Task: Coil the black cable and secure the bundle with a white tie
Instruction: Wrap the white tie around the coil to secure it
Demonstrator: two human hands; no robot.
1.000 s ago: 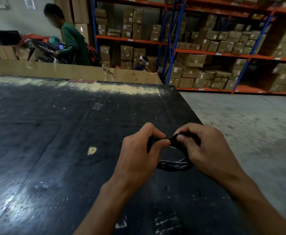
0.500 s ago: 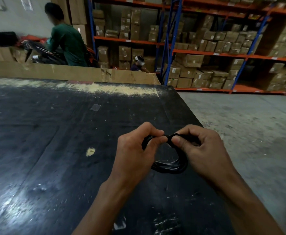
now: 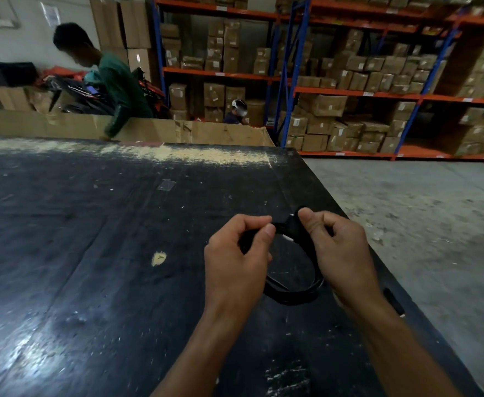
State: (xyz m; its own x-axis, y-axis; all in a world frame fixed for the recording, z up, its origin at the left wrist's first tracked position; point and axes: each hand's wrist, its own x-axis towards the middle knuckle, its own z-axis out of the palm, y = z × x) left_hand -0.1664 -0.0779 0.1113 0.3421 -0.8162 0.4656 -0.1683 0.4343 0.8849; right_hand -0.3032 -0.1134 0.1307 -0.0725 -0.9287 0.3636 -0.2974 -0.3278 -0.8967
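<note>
Just above the near right part of the black table [image 3: 97, 253], both hands hold a coiled black cable [image 3: 292, 293]. The left hand [image 3: 235, 259] is curled closed, thumb and forefinger pinching the top of the coil on its left side. The right hand [image 3: 341, 253] is closed too, its thumb pressed against the top of the coil on the right, where the strands bunch into a thicker knot-like lump. The two grips sit close together, nearly touching. Below them the coil hangs as a loose oval loop of several strands, its lower curve lying near or on the tabletop; which of the two cannot be told. A small white speck [image 3: 289, 239] shows just inside the loop beside the right thumb; whether it is the tie is too small to tell.

The tabletop is scuffed and scratched, with a pale chip [image 3: 159, 258] left of the hands and a worn, light strip along its far edge. Beyond the table stands a low cardboard wall [image 3: 177, 130], and behind it a person in a green top [image 3: 120, 81] bends forward. Blue-and-orange shelving [image 3: 349, 93] stacked with cardboard boxes fills the background, above a grey concrete floor [image 3: 421, 210].
</note>
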